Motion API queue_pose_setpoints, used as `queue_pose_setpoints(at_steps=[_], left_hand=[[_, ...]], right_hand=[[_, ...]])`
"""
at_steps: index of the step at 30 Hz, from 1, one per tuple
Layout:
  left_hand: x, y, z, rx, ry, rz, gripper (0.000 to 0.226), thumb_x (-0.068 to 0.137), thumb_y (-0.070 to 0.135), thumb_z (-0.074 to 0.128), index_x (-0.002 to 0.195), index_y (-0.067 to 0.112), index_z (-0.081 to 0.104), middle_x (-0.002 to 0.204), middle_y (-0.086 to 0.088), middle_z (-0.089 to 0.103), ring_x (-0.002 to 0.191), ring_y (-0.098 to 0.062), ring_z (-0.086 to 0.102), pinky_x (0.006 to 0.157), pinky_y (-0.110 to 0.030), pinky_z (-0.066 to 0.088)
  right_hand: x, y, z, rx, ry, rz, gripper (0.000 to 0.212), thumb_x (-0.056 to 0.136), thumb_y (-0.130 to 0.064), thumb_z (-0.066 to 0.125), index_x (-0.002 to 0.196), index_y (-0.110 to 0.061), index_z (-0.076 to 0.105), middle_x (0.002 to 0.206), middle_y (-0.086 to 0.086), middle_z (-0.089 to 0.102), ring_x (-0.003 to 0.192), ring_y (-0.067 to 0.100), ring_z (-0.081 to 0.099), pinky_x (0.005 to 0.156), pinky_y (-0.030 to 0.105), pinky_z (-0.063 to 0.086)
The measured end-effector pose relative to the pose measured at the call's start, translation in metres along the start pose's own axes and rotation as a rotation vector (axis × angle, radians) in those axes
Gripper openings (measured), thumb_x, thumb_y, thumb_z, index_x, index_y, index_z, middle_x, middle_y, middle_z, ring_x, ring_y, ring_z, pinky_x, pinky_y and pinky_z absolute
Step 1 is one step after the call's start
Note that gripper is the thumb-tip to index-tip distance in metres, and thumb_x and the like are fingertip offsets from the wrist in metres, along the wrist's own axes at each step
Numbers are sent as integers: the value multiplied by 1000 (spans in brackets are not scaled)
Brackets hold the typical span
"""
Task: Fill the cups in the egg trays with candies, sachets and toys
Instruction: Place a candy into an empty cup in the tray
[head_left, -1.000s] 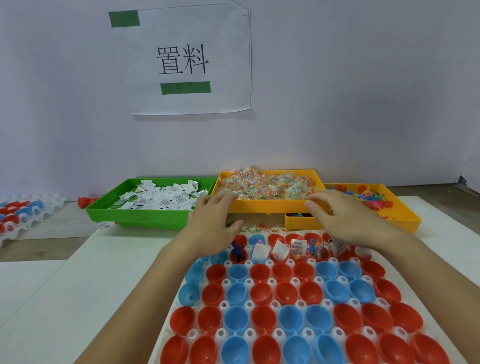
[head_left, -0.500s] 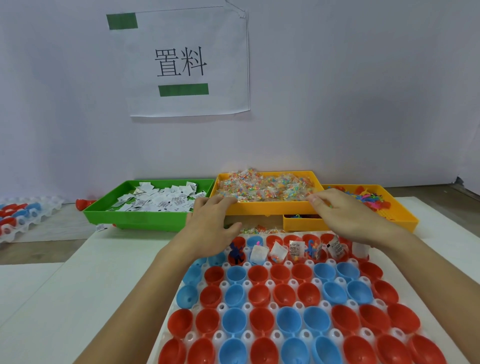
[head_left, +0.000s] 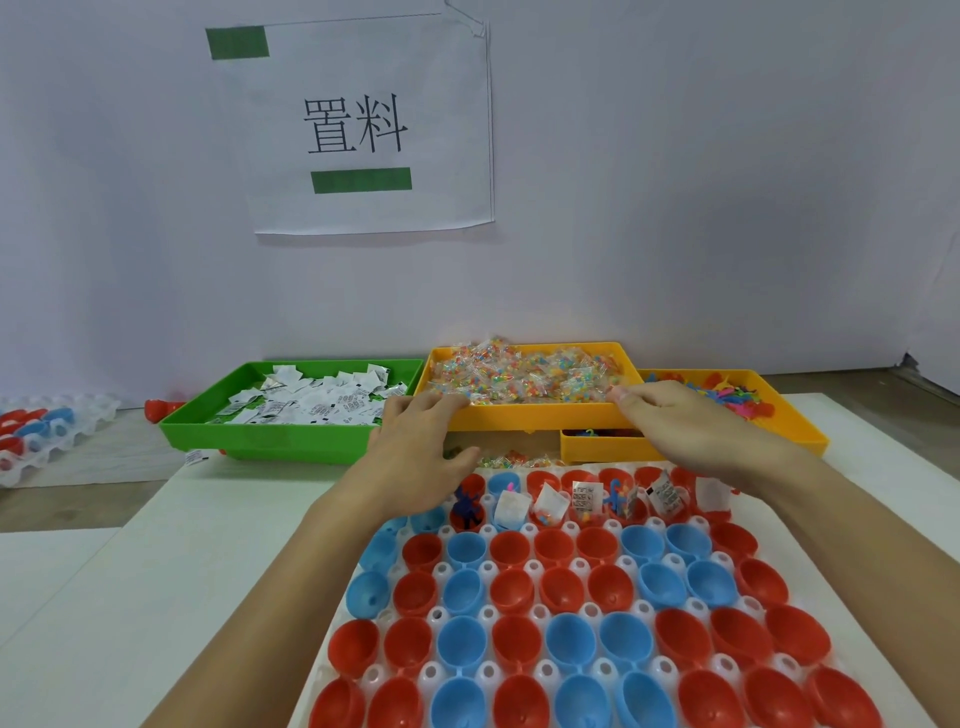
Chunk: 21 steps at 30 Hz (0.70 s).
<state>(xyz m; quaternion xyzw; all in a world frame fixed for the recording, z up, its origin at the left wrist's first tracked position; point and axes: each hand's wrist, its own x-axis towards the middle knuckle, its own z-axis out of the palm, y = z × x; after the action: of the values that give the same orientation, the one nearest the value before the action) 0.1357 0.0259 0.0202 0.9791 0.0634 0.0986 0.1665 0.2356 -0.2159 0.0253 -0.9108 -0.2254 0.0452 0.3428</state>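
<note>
Head view showed both hands at the near rim of the candy tray (head_left: 530, 415), left hand (head_left: 415, 447) loosely spread, right hand (head_left: 691, 431) seemingly pinching a packet, reaching for candies since most cups (head_left: 514, 587) in the egg tray (head_left: 571, 530) sat unfilled.

We see both hands farther forward than a second ago: the left hand (head_left: 415, 447) now has its fingertips on the near rim of the candy tray (head_left: 524, 415). The right hand (head_left: 691, 431) now reaches the candies (head_left: 530, 376), perhaps pinching one, though we cannot be sure.
</note>
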Motion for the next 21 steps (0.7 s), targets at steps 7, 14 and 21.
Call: queue_pose_setpoints(at_steps=[7, 14, 21], left_hand=[[0, 0, -1, -1, -9, 2, 62, 97, 41, 55, 151, 30, 29, 155, 5, 32, 143, -24, 13, 116, -50, 25], [-1, 1, -2, -5, -25, -3, 62, 97, 42, 55, 152, 29, 28, 156, 5, 31, 143, -23, 12, 116, -50, 25], [-3, 2, -7, -34, -20, -3, 58, 97, 40, 55, 150, 30, 32, 156, 4, 32, 144, -25, 16, 117, -53, 25]], right_hand=[[-1, -1, -1, 39, 2, -69, 43, 106, -45, 32, 143, -34, 50, 152, -12, 44, 126, 0, 36, 97, 25, 30], [-2, -4, 0, 7, 11, -79, 44, 107, -42, 31, 136, -23, 58, 155, -8, 41, 142, 11, 35, 99, 24, 26], [-1, -4, -3, 44, 191, -95, 39, 107, -33, 38, 133, -19, 62, 140, -3, 58, 124, 9, 48, 91, 25, 35]])
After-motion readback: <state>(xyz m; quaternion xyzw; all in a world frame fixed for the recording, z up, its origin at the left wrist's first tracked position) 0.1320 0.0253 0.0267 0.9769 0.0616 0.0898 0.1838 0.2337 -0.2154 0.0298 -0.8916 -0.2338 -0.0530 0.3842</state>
